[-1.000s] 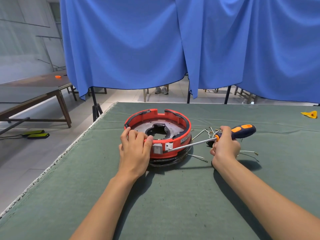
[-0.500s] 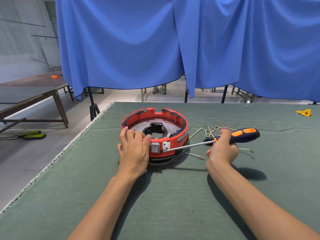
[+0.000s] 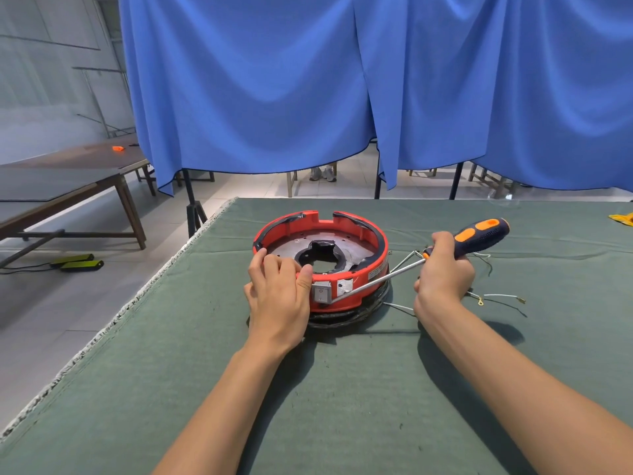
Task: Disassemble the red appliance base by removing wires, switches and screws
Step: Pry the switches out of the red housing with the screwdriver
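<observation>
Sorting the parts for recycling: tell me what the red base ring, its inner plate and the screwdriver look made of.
Red base ring: glossy moulded plastic, judging by its sheen. Inner plate: dull grey, probably metal. Screwdriver: shiny steel-looking shaft, matte navy-and-orange grip, likely rubbery plastic.

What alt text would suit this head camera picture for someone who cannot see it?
A person's left hand grips a red appliance base on a green table while the right hand holds a screwdriver, tip at a grey switch. Loose wires lie nearby.
</observation>
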The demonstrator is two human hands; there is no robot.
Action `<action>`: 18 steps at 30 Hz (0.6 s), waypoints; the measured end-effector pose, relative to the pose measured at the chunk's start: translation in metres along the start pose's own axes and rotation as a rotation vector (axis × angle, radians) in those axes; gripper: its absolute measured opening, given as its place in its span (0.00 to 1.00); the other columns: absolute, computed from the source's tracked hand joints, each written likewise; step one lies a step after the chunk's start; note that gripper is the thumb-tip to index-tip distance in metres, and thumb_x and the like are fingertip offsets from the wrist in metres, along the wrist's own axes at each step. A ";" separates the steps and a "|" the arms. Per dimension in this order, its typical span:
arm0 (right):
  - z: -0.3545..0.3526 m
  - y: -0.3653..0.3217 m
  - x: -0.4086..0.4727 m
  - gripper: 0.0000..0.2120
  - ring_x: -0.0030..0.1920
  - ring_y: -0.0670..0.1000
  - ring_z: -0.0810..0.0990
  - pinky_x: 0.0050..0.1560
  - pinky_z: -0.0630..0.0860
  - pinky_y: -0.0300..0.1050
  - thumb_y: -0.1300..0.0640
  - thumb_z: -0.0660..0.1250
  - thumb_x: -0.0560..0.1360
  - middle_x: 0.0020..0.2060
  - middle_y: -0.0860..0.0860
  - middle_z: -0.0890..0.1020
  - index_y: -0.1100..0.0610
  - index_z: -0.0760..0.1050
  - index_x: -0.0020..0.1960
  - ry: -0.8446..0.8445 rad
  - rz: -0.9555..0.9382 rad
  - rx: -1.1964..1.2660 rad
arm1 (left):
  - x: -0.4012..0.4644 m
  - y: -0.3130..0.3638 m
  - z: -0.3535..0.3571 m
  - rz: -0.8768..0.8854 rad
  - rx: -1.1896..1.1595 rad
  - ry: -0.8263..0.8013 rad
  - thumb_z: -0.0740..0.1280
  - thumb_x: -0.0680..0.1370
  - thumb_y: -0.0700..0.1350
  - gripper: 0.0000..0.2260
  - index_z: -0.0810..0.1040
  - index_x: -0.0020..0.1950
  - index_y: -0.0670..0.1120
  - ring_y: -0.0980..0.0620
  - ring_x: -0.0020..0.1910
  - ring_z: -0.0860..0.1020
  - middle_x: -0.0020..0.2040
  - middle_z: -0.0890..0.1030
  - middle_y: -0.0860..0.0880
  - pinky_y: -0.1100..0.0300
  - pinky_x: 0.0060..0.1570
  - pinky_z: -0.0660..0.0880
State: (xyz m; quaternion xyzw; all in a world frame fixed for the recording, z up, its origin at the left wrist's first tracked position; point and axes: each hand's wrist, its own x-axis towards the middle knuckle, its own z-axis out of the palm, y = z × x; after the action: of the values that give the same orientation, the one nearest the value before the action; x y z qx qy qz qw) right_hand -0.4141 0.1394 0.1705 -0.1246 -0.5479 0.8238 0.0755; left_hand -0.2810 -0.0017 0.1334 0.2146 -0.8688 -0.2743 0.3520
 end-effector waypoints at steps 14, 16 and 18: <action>-0.033 -0.004 0.017 0.13 0.18 0.45 0.61 0.19 0.55 0.34 0.50 0.67 0.71 0.24 0.48 0.68 0.54 0.68 0.33 0.086 0.074 0.075 | 0.003 -0.003 -0.007 0.013 0.013 0.008 0.53 0.81 0.53 0.15 0.75 0.47 0.48 0.51 0.68 0.58 0.52 0.72 0.53 0.47 0.60 0.59; -0.039 -0.004 0.017 0.13 0.19 0.46 0.61 0.20 0.55 0.33 0.51 0.67 0.71 0.26 0.49 0.70 0.55 0.68 0.34 0.099 0.088 0.088 | 0.003 -0.002 -0.006 0.009 0.013 0.012 0.53 0.81 0.54 0.15 0.76 0.47 0.47 0.50 0.68 0.58 0.52 0.73 0.53 0.47 0.60 0.60; -0.042 -0.002 0.014 0.12 0.21 0.46 0.62 0.20 0.55 0.33 0.51 0.66 0.71 0.27 0.49 0.71 0.55 0.68 0.34 0.098 0.100 0.087 | 0.002 -0.003 -0.006 0.009 0.013 0.019 0.53 0.81 0.54 0.16 0.77 0.48 0.47 0.50 0.68 0.59 0.52 0.73 0.52 0.46 0.60 0.61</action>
State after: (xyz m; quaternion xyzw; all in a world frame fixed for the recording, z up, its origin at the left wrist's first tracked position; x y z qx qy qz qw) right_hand -0.4157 0.1810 0.1556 -0.1886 -0.5002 0.8425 0.0661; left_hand -0.2775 -0.0073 0.1363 0.2154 -0.8683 -0.2647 0.3600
